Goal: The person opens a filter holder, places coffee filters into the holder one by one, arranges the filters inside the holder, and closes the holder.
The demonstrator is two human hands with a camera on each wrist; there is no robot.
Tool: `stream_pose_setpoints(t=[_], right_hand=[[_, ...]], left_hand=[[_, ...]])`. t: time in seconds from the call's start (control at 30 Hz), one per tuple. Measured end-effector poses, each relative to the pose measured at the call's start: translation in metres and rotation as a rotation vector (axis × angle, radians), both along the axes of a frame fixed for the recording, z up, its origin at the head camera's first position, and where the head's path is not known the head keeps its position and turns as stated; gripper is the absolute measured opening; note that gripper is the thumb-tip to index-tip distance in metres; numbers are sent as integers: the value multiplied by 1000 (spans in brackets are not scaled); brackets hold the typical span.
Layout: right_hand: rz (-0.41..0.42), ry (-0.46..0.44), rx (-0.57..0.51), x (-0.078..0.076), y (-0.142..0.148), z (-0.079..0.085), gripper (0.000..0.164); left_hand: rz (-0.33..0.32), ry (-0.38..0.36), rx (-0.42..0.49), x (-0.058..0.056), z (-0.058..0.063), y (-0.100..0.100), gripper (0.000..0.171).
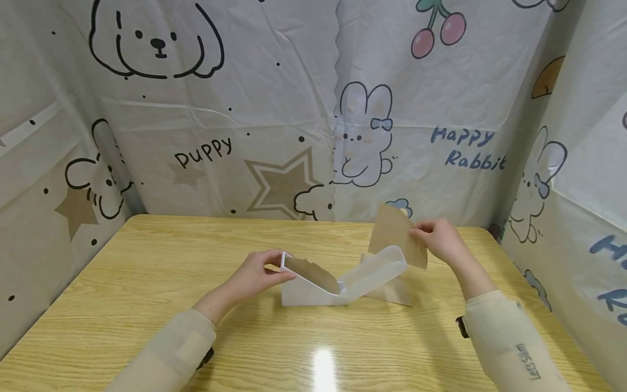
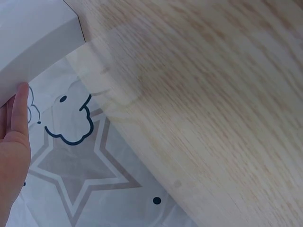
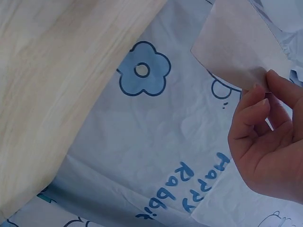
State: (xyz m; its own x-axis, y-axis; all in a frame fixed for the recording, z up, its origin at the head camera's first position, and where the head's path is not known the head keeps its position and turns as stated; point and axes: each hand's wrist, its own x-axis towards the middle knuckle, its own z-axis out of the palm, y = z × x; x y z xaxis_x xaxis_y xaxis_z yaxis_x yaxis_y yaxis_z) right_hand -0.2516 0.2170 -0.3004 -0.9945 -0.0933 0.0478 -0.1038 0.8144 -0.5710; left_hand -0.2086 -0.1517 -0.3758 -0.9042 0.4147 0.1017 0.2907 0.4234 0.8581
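A white holder box (image 1: 311, 294) stands on the table, its hinged translucent lid (image 1: 376, 272) tipped out to the right. Inside it sit brown paper coffee filters (image 1: 313, 272). My left hand (image 1: 257, 271) grips the box's left end, thumb on the near side; the left wrist view shows fingers against the white wall (image 2: 38, 42). Beyond the lid, my right hand (image 1: 439, 239) pinches a brown coffee filter (image 1: 389, 228) above the table. Its crimped edge shows in the right wrist view, where thumb and fingers hold the filter (image 3: 236, 47). Another brown filter (image 1: 394, 294) lies partly hidden behind the lid.
The wood-grain table (image 1: 196, 337) extends around the box on all sides. A printed cloth (image 1: 274, 109) hangs behind it and along both sides.
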Motion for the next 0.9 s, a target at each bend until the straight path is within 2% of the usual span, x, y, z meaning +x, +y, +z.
stream_pose_setpoints(t=[0.4,0.9], right_hand=[[25,34,9,3,-9,14,27],[15,81,-2,12,-17,33,28]], left_hand=[[14,4,-4,0,1,0,32],[8,10,-15,-1,-1,0,33]])
